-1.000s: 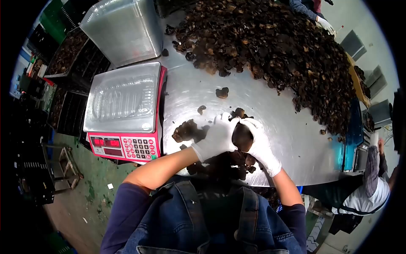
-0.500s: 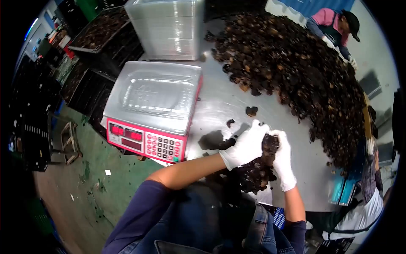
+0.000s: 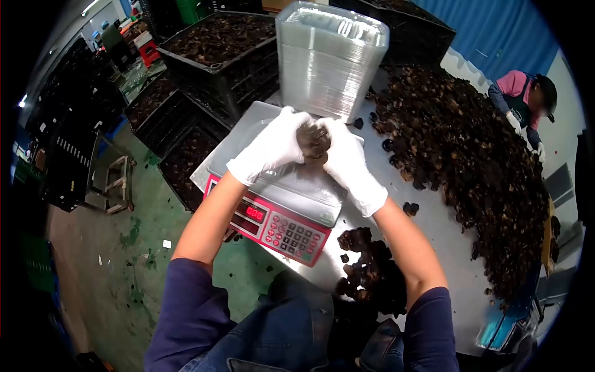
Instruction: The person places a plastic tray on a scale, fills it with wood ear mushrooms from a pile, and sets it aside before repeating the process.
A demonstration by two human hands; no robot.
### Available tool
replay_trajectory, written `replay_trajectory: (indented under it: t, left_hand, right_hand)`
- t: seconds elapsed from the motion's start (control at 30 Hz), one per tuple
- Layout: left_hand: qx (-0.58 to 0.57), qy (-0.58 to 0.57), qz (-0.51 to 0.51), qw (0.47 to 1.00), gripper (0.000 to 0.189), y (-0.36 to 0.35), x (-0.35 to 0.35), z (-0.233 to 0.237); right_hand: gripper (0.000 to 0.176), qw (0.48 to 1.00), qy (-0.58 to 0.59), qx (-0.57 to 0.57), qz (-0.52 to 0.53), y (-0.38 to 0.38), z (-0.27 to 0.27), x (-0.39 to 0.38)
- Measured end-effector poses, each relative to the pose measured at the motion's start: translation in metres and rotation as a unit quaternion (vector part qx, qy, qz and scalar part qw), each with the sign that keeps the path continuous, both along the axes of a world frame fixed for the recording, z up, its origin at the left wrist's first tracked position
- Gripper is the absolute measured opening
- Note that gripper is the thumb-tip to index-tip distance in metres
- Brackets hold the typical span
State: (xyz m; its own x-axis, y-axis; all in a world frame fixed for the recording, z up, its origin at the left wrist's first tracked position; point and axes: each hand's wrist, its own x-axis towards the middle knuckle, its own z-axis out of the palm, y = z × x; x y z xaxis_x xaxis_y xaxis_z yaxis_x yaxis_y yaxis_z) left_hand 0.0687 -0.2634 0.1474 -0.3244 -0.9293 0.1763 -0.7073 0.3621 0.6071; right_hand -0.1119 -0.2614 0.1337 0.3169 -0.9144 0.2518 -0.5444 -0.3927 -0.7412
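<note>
Mushroom clump (image 3: 313, 141), dark, wrinkled, now above scale (image 3: 288, 234)

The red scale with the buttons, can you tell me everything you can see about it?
The scale has a red body, a flat silvery pan on top, and a sloping front with glowing red digits and pale buttons. It sits at the edge of the metal table, next to a stack of clear trays. The gloved left hand and right hand hold a clump of dark mushrooms just above its pan.
</note>
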Motion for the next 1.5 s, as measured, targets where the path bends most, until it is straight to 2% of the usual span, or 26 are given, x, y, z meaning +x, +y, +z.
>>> replay_trajectory:
  t: [0.03,0.1,0.17,0.2,0.23,0.3,0.43,0.5,0.53,0.57,0.63,0.7,0.77,0.87,0.9,0.93,0.97,1.1,1.17,1.23,1.3,1.33,1.37,1.43,1.47,1.5]
  left_hand:
    - [-0.025,-0.026,-0.003,0.999,0.059,-0.005,0.010,-0.012]
    - [0.060,-0.069,0.014,0.996,0.069,0.000,0.013,-0.005]
    - [0.053,-0.060,0.011,0.997,0.072,0.004,0.021,-0.005]
    - [0.056,-0.057,0.014,0.997,0.072,0.005,0.023,-0.007]
    - [0.046,-0.050,0.018,0.998,0.074,0.007,0.024,-0.010]
    - [0.034,-0.041,0.021,0.998,0.076,0.011,0.027,-0.013]
    - [0.044,-0.054,0.049,0.996,0.085,0.017,0.033,-0.011]
    - [0.012,-0.050,0.038,0.998,0.084,0.019,0.042,-0.015]
    - [0.012,-0.051,0.041,0.998,0.084,0.021,0.045,-0.016]
    - [0.023,-0.039,0.035,0.998,0.083,0.024,0.048,-0.016]
    - [0.032,-0.030,0.030,0.999,0.082,0.027,0.055,-0.015]
    - [0.076,0.037,0.053,0.995,0.077,0.028,0.061,-0.013]
    - [0.048,0.021,0.083,0.995,0.065,0.018,0.065,-0.014]
    - [-0.007,0.149,0.018,0.989,0.038,-0.020,0.061,-0.007]
    - [0.050,0.166,0.016,0.985,0.037,-0.034,0.053,0.000]
    - [0.044,0.128,0.012,0.991,0.035,-0.051,0.049,0.001]
    - [0.036,0.090,0.009,0.995,0.034,-0.063,0.046,0.000]
    - [-0.026,0.097,-0.027,0.995,0.031,-0.054,0.028,0.015]
    - [0.001,0.173,0.021,0.985,0.029,-0.025,0.018,0.022]
    - [-0.050,0.176,0.030,0.983,0.026,0.002,0.001,0.018]
    - [-0.114,0.128,-0.042,0.984,0.024,0.035,-0.026,0.014]
    - [-0.234,0.093,-0.146,0.957,0.023,0.053,-0.046,0.005]
    - [-0.135,0.169,-0.140,0.966,0.024,0.071,-0.069,-0.016]
    - [0.042,-0.019,-0.213,0.976,0.025,0.099,-0.106,-0.042]
    - [0.000,0.047,-0.260,0.964,0.025,0.104,-0.123,-0.068]
    - [-0.043,0.002,-0.247,0.968,0.027,0.109,-0.144,-0.091]
  right_hand:
    - [0.061,1.000,-0.002,0.009,0.004,-0.003,-0.015,0.007]
    - [0.057,0.999,0.030,0.036,0.001,-0.007,-0.020,0.014]
    - [0.052,0.998,0.063,0.012,-0.012,0.000,-0.016,0.005]
    - [0.047,0.998,0.059,0.022,-0.005,0.003,-0.010,-0.001]
    - [0.046,0.998,0.031,-0.045,0.017,0.005,-0.015,-0.012]
    - [0.051,1.000,0.021,0.010,0.015,0.004,-0.015,-0.018]
    - [0.055,0.998,-0.018,0.014,0.063,0.006,-0.026,-0.034]
    - [0.056,0.986,-0.070,-0.057,0.139,0.007,-0.026,-0.033]
    - [0.052,0.995,-0.054,0.005,0.086,0.015,-0.025,-0.027]
    - [0.052,0.995,-0.055,0.004,0.089,0.017,-0.023,-0.024]
    - [0.050,0.989,0.090,-0.046,0.108,0.021,-0.019,-0.021]
    - [0.050,0.988,0.095,-0.051,0.108,0.024,-0.019,-0.023]
    - [0.050,0.994,0.052,-0.051,0.082,0.021,-0.021,-0.032]
    - [0.036,0.996,-0.061,-0.057,0.035,0.016,-0.016,-0.045]
    - [0.034,0.995,-0.073,-0.062,0.019,0.013,-0.019,-0.052]
    - [0.034,0.997,-0.071,-0.017,-0.008,0.017,-0.011,-0.057]
    - [0.032,0.996,-0.070,-0.050,-0.006,0.016,-0.012,-0.065]
    - [0.033,0.988,0.059,-0.127,-0.067,0.014,-0.034,-0.124]
    - [0.036,0.972,0.145,-0.107,-0.150,0.019,-0.064,-0.165]
    - [0.045,0.956,0.210,-0.025,-0.202,0.029,-0.087,-0.207]
    - [0.049,0.946,0.241,0.056,-0.211,0.039,-0.105,-0.235]
    - [0.050,0.948,0.248,0.051,-0.193,0.048,-0.111,-0.242]
    - [0.051,0.955,0.243,0.046,-0.164,0.056,-0.111,-0.241]
    - [0.053,0.956,0.258,0.041,-0.133,0.070,-0.117,-0.236]
    - [0.052,0.948,0.290,0.025,-0.127,0.074,-0.118,-0.231]
    - [0.052,0.949,0.288,0.027,-0.127,0.079,-0.120,-0.229]
